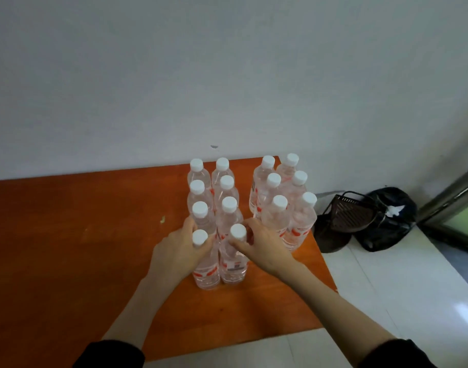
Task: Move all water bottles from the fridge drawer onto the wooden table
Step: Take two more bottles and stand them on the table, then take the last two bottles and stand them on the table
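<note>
Several clear water bottles with white caps and red labels stand upright in two blocks on the orange-brown wooden table [68, 235]. My left hand [179, 251] grips the front-left bottle [205, 272] of the left block just under its cap. My right hand [262, 245] grips the front-right bottle [234, 266] beside it, fingers curled round its neck. Both bottles stand on the table, touching each other. The right block of bottles [280, 208] stands a little apart, near the table's right edge. No fridge drawer is in view.
A grey wall runs behind the table. On the white tiled floor to the right lie a dark plastic basket [349, 216] and a black bag [387, 224]. A door frame [450, 205] shows at the far right. The table's left part is bare wood.
</note>
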A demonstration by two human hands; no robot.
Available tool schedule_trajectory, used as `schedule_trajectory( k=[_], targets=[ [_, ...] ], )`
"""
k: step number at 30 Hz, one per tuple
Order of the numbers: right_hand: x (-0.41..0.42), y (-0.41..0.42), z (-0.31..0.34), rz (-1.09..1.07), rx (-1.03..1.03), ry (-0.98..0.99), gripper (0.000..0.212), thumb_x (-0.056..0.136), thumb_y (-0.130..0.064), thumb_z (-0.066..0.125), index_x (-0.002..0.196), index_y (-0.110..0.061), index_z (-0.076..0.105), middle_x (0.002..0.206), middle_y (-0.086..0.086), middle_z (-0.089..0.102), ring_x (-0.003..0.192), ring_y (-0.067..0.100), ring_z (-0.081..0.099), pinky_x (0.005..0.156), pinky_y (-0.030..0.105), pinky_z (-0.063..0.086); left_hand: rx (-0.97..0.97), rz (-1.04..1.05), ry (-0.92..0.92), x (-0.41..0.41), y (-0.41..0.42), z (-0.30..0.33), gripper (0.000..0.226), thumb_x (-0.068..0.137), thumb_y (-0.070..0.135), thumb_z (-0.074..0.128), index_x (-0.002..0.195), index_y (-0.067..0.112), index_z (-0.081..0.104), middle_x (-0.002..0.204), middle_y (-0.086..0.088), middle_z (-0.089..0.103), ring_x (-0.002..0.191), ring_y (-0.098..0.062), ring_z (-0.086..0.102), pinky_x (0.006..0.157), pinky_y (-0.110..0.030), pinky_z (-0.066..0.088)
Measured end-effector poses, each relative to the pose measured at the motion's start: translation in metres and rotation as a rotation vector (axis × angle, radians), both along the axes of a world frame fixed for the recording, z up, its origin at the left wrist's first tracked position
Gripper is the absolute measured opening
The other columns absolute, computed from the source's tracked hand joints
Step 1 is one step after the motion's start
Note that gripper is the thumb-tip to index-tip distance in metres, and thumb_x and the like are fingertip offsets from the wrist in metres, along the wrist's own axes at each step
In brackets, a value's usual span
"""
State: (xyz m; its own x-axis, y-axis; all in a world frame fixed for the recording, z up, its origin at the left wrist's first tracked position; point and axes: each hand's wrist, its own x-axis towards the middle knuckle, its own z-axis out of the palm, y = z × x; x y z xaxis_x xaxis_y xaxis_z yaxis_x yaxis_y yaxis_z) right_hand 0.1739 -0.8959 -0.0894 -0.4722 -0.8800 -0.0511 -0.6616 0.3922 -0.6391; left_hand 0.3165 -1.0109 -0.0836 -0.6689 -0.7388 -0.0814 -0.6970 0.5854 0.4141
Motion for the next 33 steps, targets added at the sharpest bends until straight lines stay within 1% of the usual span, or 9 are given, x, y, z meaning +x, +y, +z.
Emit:
schedule_trajectory(
  k=[4,10,15,18,20,22,25,27,33],
  targets=[
    [0.005,0.018,0.014,-0.048,-0.021,-0.022,0.051,0.087,-0.045,0.055,0.128,-0.018,0.043,0.113,0.001,0.058,0.091,0.01,0.053,0.079,0.021,0.044,-0.199,-0.079,-0.198,-0.002,0.003,0.017,0.058,0.086,0.063,0.035,0.126,0.021,0.036,0.115,-0.001,0.051,0.099,-0.015,0.054,0.082,-0.029,0.047],
    [-0.005,0.096,0.059,-0.243,-0.152,0.125,0.05,0.088,-0.044,0.052,0.132,-0.022,0.042,0.127,0.0,0.055,0.114,0.012,0.051,0.092,0.023,0.039,-0.276,-0.318,0.158,-0.036,0.057,0.057,0.057,0.088,0.054,0.041,0.137,0.028,0.03,0.144,0.001,0.033,0.132,-0.018,0.033,0.106,-0.041,0.032],
    [-0.01,0.227,0.092,-0.47,-0.11,0.412,0.067,0.087,-0.051,0.048,0.144,-0.026,0.023,0.148,-0.003,0.033,0.138,0.015,0.025,0.116,0.04,0.02,-0.312,-0.653,0.278,-0.08,0.153,0.075,0.071,0.082,0.064,0.023,0.145,0.031,0.017,0.155,0.001,0.02,0.144,-0.019,0.013,0.115,-0.046,0.016],
    [0.005,0.329,0.101,-0.642,0.028,0.559,0.077,0.081,-0.066,0.031,0.146,-0.034,0.006,0.157,-0.008,0.007,0.145,0.015,0.001,0.117,0.046,-0.004,-0.287,-0.824,0.29,-0.098,0.239,0.077,0.079,0.075,0.067,0.011,0.146,0.034,0.002,0.158,0.006,0.002,0.145,-0.016,-0.004,0.117,-0.046,0.0],
    [0.025,0.402,0.101,-0.766,0.138,0.614,0.078,0.077,-0.07,0.018,0.144,-0.039,-0.007,0.153,-0.012,-0.013,0.142,0.012,-0.014,0.112,0.046,-0.012,-0.304,-0.946,0.292,-0.1,0.307,0.076,0.077,0.074,0.069,0.005,0.141,0.036,-0.013,0.157,0.007,-0.008,0.144,-0.016,-0.012,0.116,-0.046,-0.006],
    [0.051,0.474,0.099,-0.893,0.237,0.626,0.08,0.074,-0.074,0.014,0.142,-0.041,-0.013,0.148,-0.012,-0.023,0.139,0.014,-0.022,0.11,0.049,-0.016,-0.306,-1.07,0.304,-0.096,0.377,0.071,0.073,0.075,0.071,0.001,0.137,0.038,-0.019,0.154,0.009,-0.017,0.142,-0.016,-0.018,0.115,-0.046,-0.011],
    [0.097,0.57,0.096,-1.049,0.357,0.593,0.09,0.065,-0.083,0.002,0.141,-0.04,-0.016,0.15,-0.008,-0.025,0.141,0.019,-0.022,0.108,0.051,-0.018,-0.295,-1.253,0.311,-0.086,0.475,0.065,0.078,0.068,0.076,-0.016,0.137,0.04,-0.022,0.15,0.012,-0.025,0.14,-0.016,-0.025,0.113,-0.046,-0.014],
    [0.128,0.627,0.095,-1.147,0.402,0.551,0.09,0.065,-0.083,0.005,0.142,-0.039,-0.015,0.154,-0.005,-0.02,0.142,0.02,-0.019,0.107,0.052,-0.018,-0.283,-1.365,0.319,-0.079,0.535,0.064,0.077,0.064,0.075,-0.021,0.134,0.043,-0.027,0.148,0.012,-0.03,0.138,-0.016,-0.028,0.113,-0.047,-0.014],
    [0.197,0.768,0.086,-1.465,0.45,0.46,0.081,0.067,-0.077,0.008,0.133,-0.044,-0.025,0.149,-0.008,-0.029,0.139,0.017,-0.027,0.108,0.054,-0.017,-0.299,-1.685,0.368,-0.071,0.699,0.067,0.074,0.073,0.073,-0.012,0.14,0.043,-0.016,0.154,0.01,-0.016,0.139,-0.017,-0.024,0.112,-0.044,-0.015]
  ],
)
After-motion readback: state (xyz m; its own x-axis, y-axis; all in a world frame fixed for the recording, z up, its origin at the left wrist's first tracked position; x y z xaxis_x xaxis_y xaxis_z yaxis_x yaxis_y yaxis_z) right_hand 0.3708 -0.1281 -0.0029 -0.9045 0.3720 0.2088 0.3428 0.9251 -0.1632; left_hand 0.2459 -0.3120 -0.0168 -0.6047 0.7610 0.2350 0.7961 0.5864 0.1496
